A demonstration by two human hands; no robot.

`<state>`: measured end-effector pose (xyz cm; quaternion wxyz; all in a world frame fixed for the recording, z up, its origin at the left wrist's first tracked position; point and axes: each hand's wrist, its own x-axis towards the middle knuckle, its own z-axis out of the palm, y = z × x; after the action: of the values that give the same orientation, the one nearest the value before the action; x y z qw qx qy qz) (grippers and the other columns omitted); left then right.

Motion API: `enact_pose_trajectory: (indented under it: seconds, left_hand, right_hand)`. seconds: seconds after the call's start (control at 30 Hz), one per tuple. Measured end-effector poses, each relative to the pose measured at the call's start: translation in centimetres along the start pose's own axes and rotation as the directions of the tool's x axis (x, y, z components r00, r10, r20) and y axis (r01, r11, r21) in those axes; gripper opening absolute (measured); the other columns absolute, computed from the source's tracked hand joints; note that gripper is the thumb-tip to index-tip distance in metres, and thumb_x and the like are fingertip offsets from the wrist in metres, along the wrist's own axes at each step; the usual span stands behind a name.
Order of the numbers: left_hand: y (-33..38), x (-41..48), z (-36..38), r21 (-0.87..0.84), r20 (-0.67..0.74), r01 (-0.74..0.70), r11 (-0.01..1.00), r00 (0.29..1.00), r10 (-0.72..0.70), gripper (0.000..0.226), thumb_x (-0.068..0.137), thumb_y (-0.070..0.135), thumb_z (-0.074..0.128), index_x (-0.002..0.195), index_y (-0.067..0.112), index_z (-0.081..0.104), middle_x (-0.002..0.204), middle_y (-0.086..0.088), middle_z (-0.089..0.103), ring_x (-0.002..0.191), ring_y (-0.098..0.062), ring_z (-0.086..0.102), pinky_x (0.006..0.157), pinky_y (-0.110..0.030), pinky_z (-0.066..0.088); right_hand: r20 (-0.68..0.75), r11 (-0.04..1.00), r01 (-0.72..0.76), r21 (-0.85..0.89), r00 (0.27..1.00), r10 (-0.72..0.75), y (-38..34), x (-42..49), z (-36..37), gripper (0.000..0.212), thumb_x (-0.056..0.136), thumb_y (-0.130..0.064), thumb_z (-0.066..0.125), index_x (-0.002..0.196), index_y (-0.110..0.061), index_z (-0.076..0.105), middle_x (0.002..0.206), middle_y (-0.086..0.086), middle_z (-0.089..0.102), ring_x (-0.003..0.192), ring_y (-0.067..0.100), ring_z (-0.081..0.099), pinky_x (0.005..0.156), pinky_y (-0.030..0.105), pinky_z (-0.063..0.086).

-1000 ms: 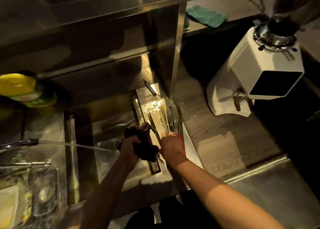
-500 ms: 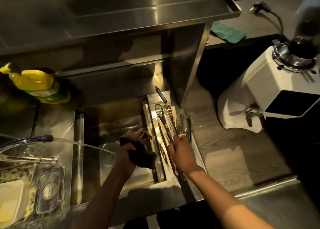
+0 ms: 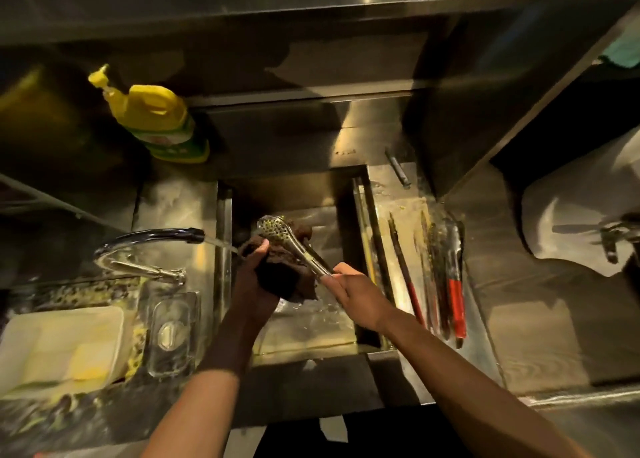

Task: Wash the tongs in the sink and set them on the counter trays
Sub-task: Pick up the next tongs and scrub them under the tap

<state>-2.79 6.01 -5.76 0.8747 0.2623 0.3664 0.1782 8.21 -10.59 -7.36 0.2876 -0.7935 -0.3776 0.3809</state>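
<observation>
Over the steel sink [image 3: 311, 333] my right hand [image 3: 353, 294] grips the handle end of metal tongs [image 3: 287, 241] with perforated spoon-shaped heads pointing up-left. My left hand [image 3: 256, 284] holds a dark brown scrubbing cloth [image 3: 280, 270] under and against the tongs' heads. A thin water stream runs from the tap [image 3: 152, 241] toward the cloth. On the steel tray [image 3: 408, 211] right of the sink lie several other tongs [image 3: 453, 281], some with red handles.
A yellow detergent bottle [image 3: 156, 125] stands behind the sink at left. A white tray [image 3: 59, 350] and a clear plastic lid [image 3: 171, 333] sit on the left counter. A white machine [image 3: 581, 222] stands at the right, and a dark utensil [image 3: 398, 168] lies behind the tray.
My right hand has lifted one pair of tongs off the tray and brought it left over the sink, onto the cloth in my left hand. The camera view shifted left.
</observation>
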Motion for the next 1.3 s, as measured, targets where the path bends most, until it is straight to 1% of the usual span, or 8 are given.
enact_pose_trajectory:
  seconds: [0.17,0.3,0.63,0.87,0.93,1.03,1.2,1.3]
  left_hand:
    - [-0.7,0.8,-1.8,0.263,-0.299,0.140,0.955,0.953,-0.057,0.037,0.076,0.031,0.082,0.104,0.008,0.070,0.100,-0.010,0.073,0.079,-0.023,0.072,0.065,-0.032,0.056]
    - [1.6,2.9,-4.0,0.108,-0.515,0.175,0.979,0.852,-0.096,0.046,0.075,0.034,0.082,0.101,0.000,0.067,0.094,-0.014,0.076,0.085,-0.027,0.071,0.072,-0.041,0.058]
    - [3.7,4.3,-8.0,0.087,-0.346,0.188,0.978,0.927,-0.148,0.076,0.059,0.032,0.091,0.123,0.003,0.063,0.116,-0.020,0.071,0.104,-0.033,0.070,0.094,-0.052,0.054]
    - [6.2,4.6,-10.2,0.673,-0.084,0.038,0.739,0.996,0.026,0.018,0.079,0.010,0.080,0.087,0.009,0.064,0.078,-0.002,0.070,0.066,-0.006,0.065,0.059,-0.019,0.055]
    - [6.2,5.0,-10.0,0.711,-0.077,-0.002,0.703,0.994,0.081,0.016,0.080,0.015,0.080,0.084,0.014,0.065,0.076,0.005,0.071,0.071,-0.005,0.067,0.070,-0.022,0.056]
    - [5.2,5.5,-9.3,0.451,-0.240,0.112,0.885,0.971,0.000,0.034,0.072,0.038,0.082,0.095,0.017,0.068,0.095,-0.005,0.074,0.095,-0.024,0.071,0.087,-0.041,0.057]
    - [5.9,5.5,-9.1,0.690,-0.122,0.045,0.723,0.991,0.054,0.018,0.079,0.016,0.081,0.092,0.010,0.071,0.083,-0.001,0.074,0.075,-0.013,0.071,0.060,-0.019,0.055]
    - [5.5,6.0,-8.9,0.629,-0.146,0.033,0.776,0.986,0.076,0.038,0.077,0.031,0.081,0.103,0.007,0.070,0.093,-0.007,0.076,0.085,-0.020,0.074,0.072,-0.035,0.062]
  right_hand:
    - [0.106,0.990,-0.012,-0.138,0.994,0.027,-3.4,3.8,3.9,0.050,0.106,-0.045,0.036,0.094,-0.016,0.075,0.121,0.000,0.064,0.113,0.020,0.058,0.093,0.033,0.047]
    - [0.217,0.959,0.043,-0.280,0.976,0.020,-3.0,4.8,4.3,0.035,0.109,-0.033,0.037,0.103,-0.024,0.070,0.134,0.005,0.057,0.130,0.017,0.047,0.105,0.030,0.039]
    - [0.213,0.964,-0.025,-0.265,0.973,0.084,-3.3,6.2,3.7,0.041,0.104,-0.044,0.043,0.069,-0.028,0.055,0.097,-0.001,0.049,0.082,0.015,0.053,0.077,0.027,0.036]
    - [0.310,0.849,0.133,-0.511,0.950,0.038,-1.9,6.4,0.1,0.062,0.097,-0.063,0.030,0.077,-0.019,0.070,0.115,0.009,0.067,0.115,0.027,0.062,0.096,0.041,0.049]
    - [0.263,0.862,0.148,-0.485,0.965,-0.018,-2.0,6.8,-0.2,0.068,0.090,-0.072,0.021,0.065,-0.024,0.061,0.099,0.007,0.069,0.107,0.026,0.065,0.090,0.041,0.051]
    - [0.255,0.898,0.116,-0.424,0.967,-0.004,-2.2,7.6,0.5,0.057,0.098,-0.062,0.031,0.057,-0.028,0.050,0.087,0.003,0.059,0.080,0.020,0.061,0.080,0.040,0.051]
    - [0.334,0.900,0.134,-0.414,0.943,0.013,-0.5,6.6,1.3,0.056,0.099,-0.061,0.034,0.055,-0.028,0.046,0.105,0.010,0.070,0.118,0.028,0.061,0.096,0.043,0.049]
    - [0.272,0.899,0.104,-0.425,0.962,0.017,-1.1,7.0,1.0,0.055,0.100,-0.059,0.034,0.055,-0.028,0.044,0.111,0.012,0.068,0.115,0.027,0.062,0.096,0.041,0.049]
